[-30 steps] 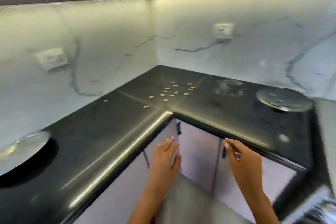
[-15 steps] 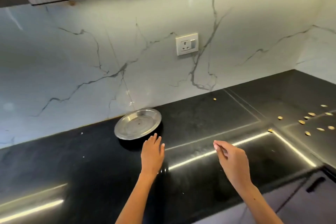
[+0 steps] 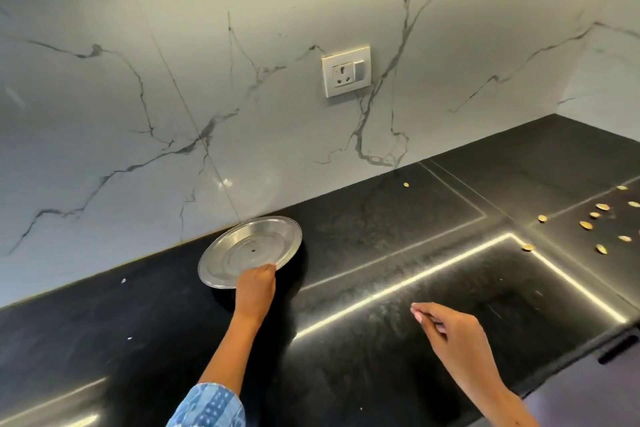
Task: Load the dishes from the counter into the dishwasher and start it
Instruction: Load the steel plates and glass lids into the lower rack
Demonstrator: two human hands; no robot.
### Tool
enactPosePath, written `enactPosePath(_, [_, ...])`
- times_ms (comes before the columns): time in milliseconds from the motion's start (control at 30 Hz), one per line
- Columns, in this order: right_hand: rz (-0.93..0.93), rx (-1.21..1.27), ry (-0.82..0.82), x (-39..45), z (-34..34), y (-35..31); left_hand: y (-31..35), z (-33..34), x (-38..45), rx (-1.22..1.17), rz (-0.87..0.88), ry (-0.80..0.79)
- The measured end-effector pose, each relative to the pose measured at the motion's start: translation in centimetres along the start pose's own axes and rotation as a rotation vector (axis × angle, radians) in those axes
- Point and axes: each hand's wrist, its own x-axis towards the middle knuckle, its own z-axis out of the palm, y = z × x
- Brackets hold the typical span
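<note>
Left grip (image 3: 257, 288): I see it curled over the near rim of the steel plate (image 3: 250, 251), fingers out of sight under the edge, thumb side on top. Sleeve at the forearm, blue patterned (image 3: 207, 406).

Right grip (image 3: 450, 329): I see it hovering above the counter (image 3: 381, 340), well to the right of the plate and nearer to me, holding nothing; fingertips (image 3: 417, 308) are drawn together and point toward the plate.

Steel plate: one, round, shallow, with a dark speck at its centre. Its far edge lies close to the wall; whether the near edge is lifted off the counter I cannot tell.

Counter: black, glossy, with bright strip reflections running right of the plate. Two small white specks (image 3: 123, 280) lie left of the plate.

Cabinet handle (image 3: 620, 347): dark, below the counter edge, far right of the plate.

Seeds or husks (image 3: 586, 225): a scatter of small tan pieces, well to the right of the plate near the counter corner; one stray piece (image 3: 406, 185) lies closer to the wall.

Wall (image 3: 138, 97): white marble with grey veins, directly behind the plate.

Socket (image 3: 346, 71): white, with switch, on the wall above and right of the plate.
</note>
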Motion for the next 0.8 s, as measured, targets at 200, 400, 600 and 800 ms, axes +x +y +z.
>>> enactPosePath(200, [-0.015, -0.042, 0.110, -3.2, -3.8, 1.0, 4.3, -4.2, 0.0, -0.047, 0.258, 0.233])
enactPosePath(400, [-0.023, -0.060, 0.275, -10.4, -10.5, 1.1, 14.9, -9.2, -5.5, -0.241, 0.556, 0.419])
enactPosePath(600, [0.025, -0.219, 0.468, -22.7, -18.7, 0.3, 28.6, -14.6, -14.2, -0.567, 0.863, 0.530])
enactPosePath(800, [0.281, -0.429, 0.665, -40.9, -25.2, 0.7, 41.9, -19.4, -26.6, -0.800, 1.243, 0.416])
